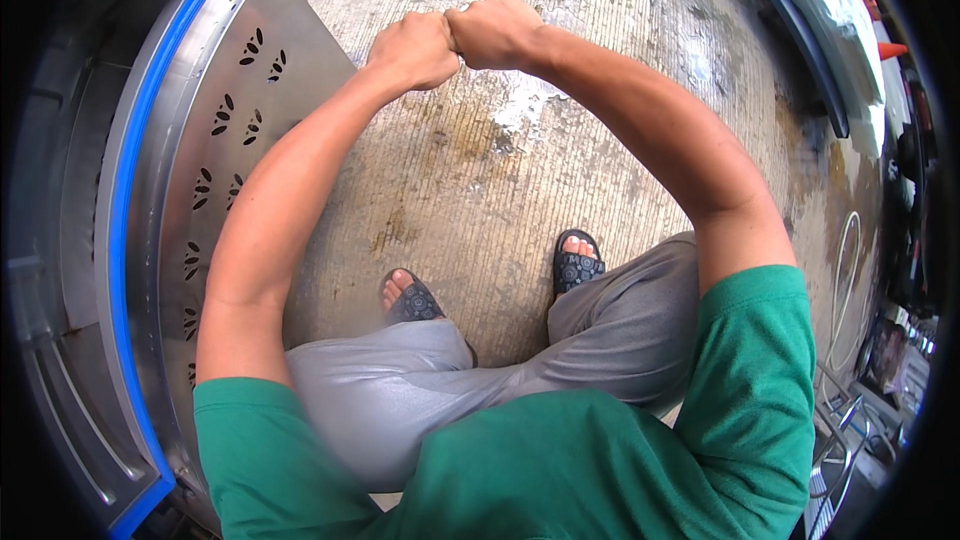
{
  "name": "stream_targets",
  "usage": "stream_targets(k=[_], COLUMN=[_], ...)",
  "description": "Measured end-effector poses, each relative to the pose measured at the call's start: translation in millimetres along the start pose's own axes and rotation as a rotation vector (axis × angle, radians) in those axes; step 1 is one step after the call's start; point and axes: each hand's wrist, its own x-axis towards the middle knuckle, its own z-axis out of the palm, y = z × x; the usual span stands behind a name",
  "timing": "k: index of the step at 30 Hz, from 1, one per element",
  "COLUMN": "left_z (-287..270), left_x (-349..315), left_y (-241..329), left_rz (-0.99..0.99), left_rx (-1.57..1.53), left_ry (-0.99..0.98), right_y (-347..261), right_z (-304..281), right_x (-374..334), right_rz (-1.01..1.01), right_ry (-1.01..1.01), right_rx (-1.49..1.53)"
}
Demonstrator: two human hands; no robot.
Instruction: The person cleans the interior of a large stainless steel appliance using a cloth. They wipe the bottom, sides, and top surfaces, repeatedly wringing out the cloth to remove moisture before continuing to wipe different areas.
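You have two bare hands, one steel panel and two dark patterned open-toed sandals (pixel 412 302) in view. Your left hand (pixel 415 50) and right hand (pixel 495 32) are curled into fists, fingers folded in and knuckles pressed against each other, above the ribbed, wet-patched concrete floor (pixel 480 190); what either grip might enclose is hidden, so you cannot tell. The silver steel panel with leaf-shaped slots (pixel 225 155) is at your left, beside one bright blue edging strip (pixel 120 210). Its long axis runs away from you, its far end nearest your left fist.
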Motion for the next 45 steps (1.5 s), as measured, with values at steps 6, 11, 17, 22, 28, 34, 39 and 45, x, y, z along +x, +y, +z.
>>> stream_targets(k=[6,11,17,22,28,34,39,45], left_z=[5.3,7.9,-15.9,-39.1,-96.0,-175.1,-218.4,-219.4], left_x=[-3.2,2.1,1.5,-49.8,-158.7,-239.5,-239.3,-176.6], left_y=[1.1,-5.8,-11.5,-4.5,-4.1,10.2,33.9,90.8], left_rz=[-0.048,0.025,0.221,0.031,-0.449,-0.829,-0.980,-0.907], left_rx=[-0.077,-0.038,0.039,-0.248,-0.728,-0.954,-1.094,-1.181], left_ry=[-0.022,0.079,0.275,0.320,-0.235,-0.178,-0.138,-0.202], right_y=[-0.8,-3.9,4.3,61.3,163.1,215.0,226.2,214.6], right_z=[7.4,-5.2,-27.4,-41.0,-34.8,-99.3,-156.5,-192.0], right_x=[-1.8,-1.9,-2.2,-50.8,-263.7,-519.6,-634.8,-660.1], right_rz=[-0.052,-0.004,0.159,0.509,1.201,1.813,1.892,1.836], right_ry=[0.103,0.069,0.072,-0.069,-0.136,0.078,0.242,0.318], right_rx=[-0.092,-0.091,0.165,0.418,0.731,1.061,1.202,1.267])
